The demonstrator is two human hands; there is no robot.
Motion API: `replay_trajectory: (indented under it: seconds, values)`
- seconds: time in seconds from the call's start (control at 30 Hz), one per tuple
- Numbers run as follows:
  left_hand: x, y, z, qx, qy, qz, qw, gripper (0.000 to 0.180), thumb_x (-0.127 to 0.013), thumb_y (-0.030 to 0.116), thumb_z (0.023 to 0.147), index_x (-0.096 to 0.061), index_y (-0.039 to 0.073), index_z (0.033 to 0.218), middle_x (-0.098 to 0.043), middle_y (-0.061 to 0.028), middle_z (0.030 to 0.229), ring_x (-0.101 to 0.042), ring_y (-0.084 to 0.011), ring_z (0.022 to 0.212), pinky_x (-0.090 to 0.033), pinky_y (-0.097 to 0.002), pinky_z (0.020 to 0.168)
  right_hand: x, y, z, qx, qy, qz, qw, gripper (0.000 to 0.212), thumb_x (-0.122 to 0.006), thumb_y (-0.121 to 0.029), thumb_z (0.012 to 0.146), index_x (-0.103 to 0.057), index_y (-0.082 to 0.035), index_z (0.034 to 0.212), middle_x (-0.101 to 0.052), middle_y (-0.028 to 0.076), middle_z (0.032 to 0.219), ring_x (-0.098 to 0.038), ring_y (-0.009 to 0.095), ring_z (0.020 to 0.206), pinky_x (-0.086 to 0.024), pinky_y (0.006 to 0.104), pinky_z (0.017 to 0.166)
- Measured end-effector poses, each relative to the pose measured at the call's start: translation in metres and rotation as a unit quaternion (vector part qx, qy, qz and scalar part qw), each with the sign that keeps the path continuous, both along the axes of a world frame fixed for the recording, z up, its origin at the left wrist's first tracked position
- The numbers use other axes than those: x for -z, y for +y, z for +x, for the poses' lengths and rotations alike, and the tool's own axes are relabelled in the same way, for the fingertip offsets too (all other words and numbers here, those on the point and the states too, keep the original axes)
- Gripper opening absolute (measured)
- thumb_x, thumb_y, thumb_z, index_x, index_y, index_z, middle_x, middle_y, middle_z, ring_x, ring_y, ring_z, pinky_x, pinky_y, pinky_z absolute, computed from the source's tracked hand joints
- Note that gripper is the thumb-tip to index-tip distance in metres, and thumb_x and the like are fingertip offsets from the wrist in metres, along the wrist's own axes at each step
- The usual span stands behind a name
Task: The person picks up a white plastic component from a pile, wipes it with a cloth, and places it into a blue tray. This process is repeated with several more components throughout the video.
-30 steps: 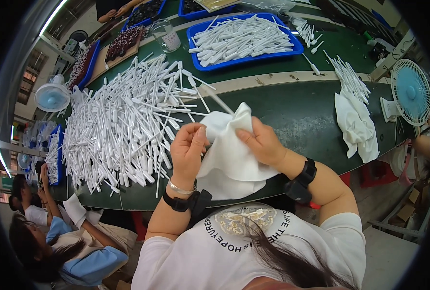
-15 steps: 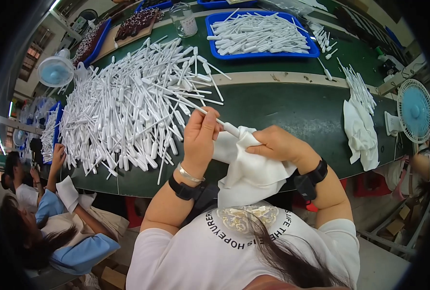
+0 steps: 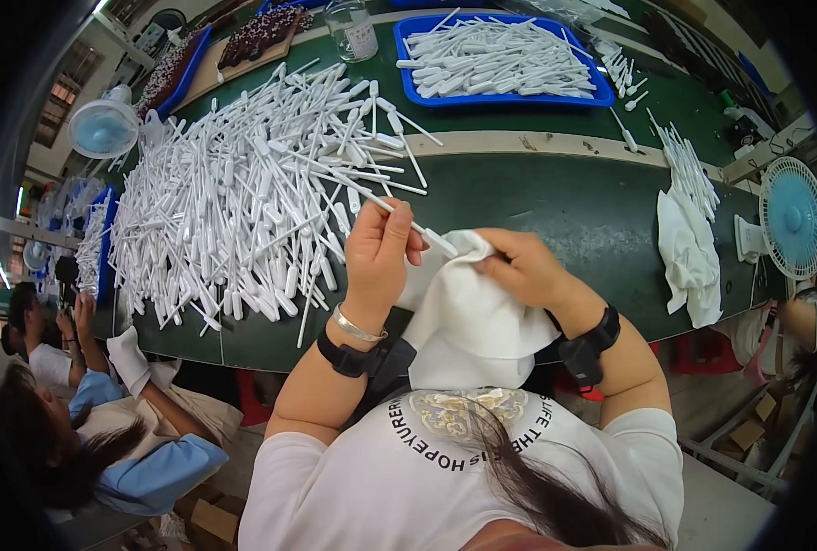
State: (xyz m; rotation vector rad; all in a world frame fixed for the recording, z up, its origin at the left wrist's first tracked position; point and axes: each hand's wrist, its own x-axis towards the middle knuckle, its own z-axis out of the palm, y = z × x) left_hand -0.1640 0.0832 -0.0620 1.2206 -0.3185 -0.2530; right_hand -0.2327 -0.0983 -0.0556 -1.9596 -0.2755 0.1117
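My left hand [image 3: 381,246] pinches a white stick [image 3: 440,242] by its slim shaft, between thumb and fingers. The stick slants down to the right, and its thicker end meets the white cloth [image 3: 482,312]. My right hand [image 3: 528,266] is closed on that cloth, which is bunched at the stick's thick end and hangs toward my shirt. To the left of my left hand spreads a large loose heap of similar white sticks [image 3: 234,202], each with a slim shaft and a thicker end.
A blue tray [image 3: 509,103] of white sticks and a glass jar [image 3: 352,37] stand at the back. On the right lie a small bundle of sticks [image 3: 688,170], another white cloth [image 3: 688,262] and a fan [image 3: 792,219]. A co-worker [image 3: 142,459] sits at the left.
My right hand and the cloth have shifted slightly, with the fingers higher on the cloth. The stick stays in my left hand. At the left, a co-worker's raised hand has moved lower.
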Motion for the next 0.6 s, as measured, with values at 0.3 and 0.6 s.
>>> replay_trajectory:
  seconds: [0.3, 0.6]
  values:
    - [0.008, -0.012, -0.024, 0.063, -0.172, 0.151, 0.971, 0.013, -0.049, 0.014, 0.088, -0.051, 0.002, 0.091, -0.055, -0.0013, 0.072, -0.047, -0.0053, 0.059, -0.038, -0.0172, 0.052, 0.011, 0.023, -0.007, 0.082, -0.202, -0.102, 0.971, 0.026, -0.054, -0.018, 0.08, -0.051, -0.002, 0.101, -0.058, 0.013, 0.076, -0.057, 0.029, 0.068, -0.046, 0.0345, 0.059]
    - [-0.003, -0.004, -0.012, -0.004, -0.052, -0.021, 0.998, 0.01, -0.05, 0.013, 0.088, -0.05, 0.003, 0.086, -0.053, -0.0008, 0.067, -0.048, -0.0058, 0.056, -0.038, -0.0174, 0.05, 0.014, 0.019, -0.009, 0.053, -0.169, -0.215, 0.96, 0.019, -0.056, -0.023, 0.079, -0.053, -0.006, 0.084, -0.058, 0.011, 0.074, -0.057, 0.029, 0.069, -0.046, 0.038, 0.059]
